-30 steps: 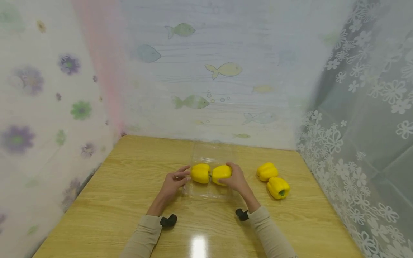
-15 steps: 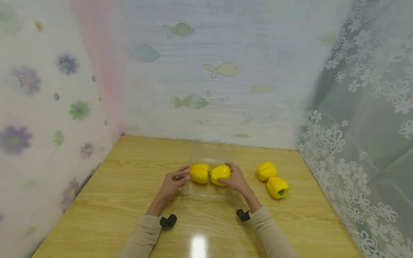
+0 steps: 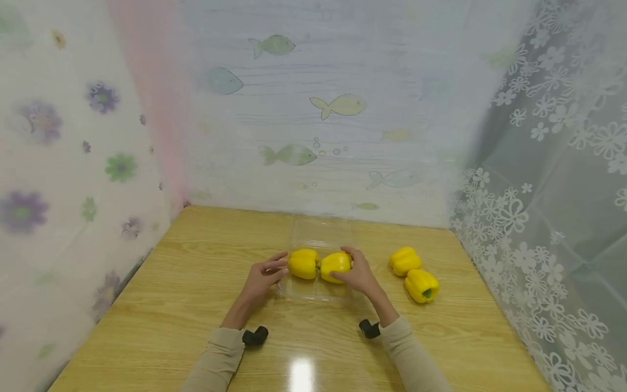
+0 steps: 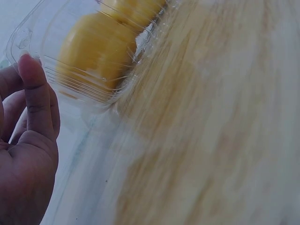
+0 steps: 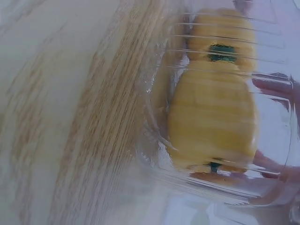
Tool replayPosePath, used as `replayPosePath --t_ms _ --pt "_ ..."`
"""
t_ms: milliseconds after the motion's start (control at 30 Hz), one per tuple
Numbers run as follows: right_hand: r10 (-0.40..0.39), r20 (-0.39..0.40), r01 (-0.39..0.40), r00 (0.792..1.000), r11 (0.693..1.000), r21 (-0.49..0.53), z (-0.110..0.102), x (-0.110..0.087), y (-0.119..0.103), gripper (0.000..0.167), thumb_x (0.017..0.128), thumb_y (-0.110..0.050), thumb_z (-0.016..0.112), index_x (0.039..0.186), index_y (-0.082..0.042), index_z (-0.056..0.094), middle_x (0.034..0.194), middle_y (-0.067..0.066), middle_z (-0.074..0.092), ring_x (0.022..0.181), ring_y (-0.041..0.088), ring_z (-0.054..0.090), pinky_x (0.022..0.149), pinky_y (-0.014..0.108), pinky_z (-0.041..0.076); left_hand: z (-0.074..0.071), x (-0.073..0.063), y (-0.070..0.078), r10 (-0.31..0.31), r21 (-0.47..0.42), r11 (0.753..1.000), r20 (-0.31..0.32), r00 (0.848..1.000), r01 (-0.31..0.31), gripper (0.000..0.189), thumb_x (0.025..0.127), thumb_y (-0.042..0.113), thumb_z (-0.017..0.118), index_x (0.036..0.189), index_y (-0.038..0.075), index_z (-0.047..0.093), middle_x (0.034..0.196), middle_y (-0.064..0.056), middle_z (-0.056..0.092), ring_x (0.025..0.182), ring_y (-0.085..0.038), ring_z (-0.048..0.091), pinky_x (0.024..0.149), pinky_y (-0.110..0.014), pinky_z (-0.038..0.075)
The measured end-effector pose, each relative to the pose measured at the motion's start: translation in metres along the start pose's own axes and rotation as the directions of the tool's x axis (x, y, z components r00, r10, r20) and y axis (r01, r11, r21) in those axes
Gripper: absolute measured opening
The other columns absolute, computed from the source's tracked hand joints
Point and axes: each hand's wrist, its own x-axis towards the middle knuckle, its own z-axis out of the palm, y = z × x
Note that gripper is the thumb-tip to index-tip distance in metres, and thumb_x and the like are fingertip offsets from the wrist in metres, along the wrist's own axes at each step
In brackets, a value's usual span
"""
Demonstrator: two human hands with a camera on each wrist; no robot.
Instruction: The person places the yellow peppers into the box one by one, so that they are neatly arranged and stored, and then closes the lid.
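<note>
Two yellow bell peppers, a left one (image 3: 303,264) and a right one (image 3: 336,267), lie side by side in a clear plastic clamshell container (image 3: 320,231), its lid folded back toward the wall. My left hand (image 3: 262,279) is at the container's left side. In the left wrist view the thumb of my left hand (image 4: 33,126) pinches the container's rim (image 4: 16,37), the other fingers partly hidden behind. My right hand (image 3: 360,272) holds the right pepper between thumb and fingers. Ribbed plastic covers both peppers in the right wrist view, the nearer pepper (image 5: 211,117) largest.
Two more yellow bell peppers, one behind (image 3: 405,261) and one in front (image 3: 422,286), lie touching on the wooden table (image 3: 196,305) to the right of the container. A fish-patterned sheet (image 3: 313,125) hangs at the table's back edge. Patterned sheets flank both sides.
Hardly anything differs. Both hands stay in place on the container and the right pepper; the head view shifts very slightly.
</note>
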Motion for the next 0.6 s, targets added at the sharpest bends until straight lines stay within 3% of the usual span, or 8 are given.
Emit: replayPosePath --t_ms 200,600 --pt "-0.030 -0.009 0.029 1.000 0.999 -0.030 -0.003 -0.003 -0.001 0.073 0.086 -0.016 0.082 0.147 0.003 0.047 0.151 0.026 0.043 0.138 0.048 0.041 0.105 0.059 0.046 -0.001 0.001 -0.001 0.001 0.004 1.000 0.001 1.000 -0.001 0.033 0.097 0.007 0.070 0.125 -0.008 0.068 0.155 -0.012 0.049 0.098 -0.013 0.065 0.062 -0.020 0.051" --pt "0.009 0.074 -0.002 0.997 0.996 -0.086 -0.024 -0.020 -0.019 0.076 0.091 -0.018 0.077 0.154 -0.002 0.038 0.158 0.026 0.034 0.140 0.048 0.039 0.107 0.063 0.041 0.000 0.000 0.000 0.004 0.003 1.000 0.001 1.000 -0.004 0.033 0.097 0.007 0.070 0.125 -0.009 0.068 0.155 -0.012 0.048 0.094 -0.016 0.064 0.061 -0.020 0.051"
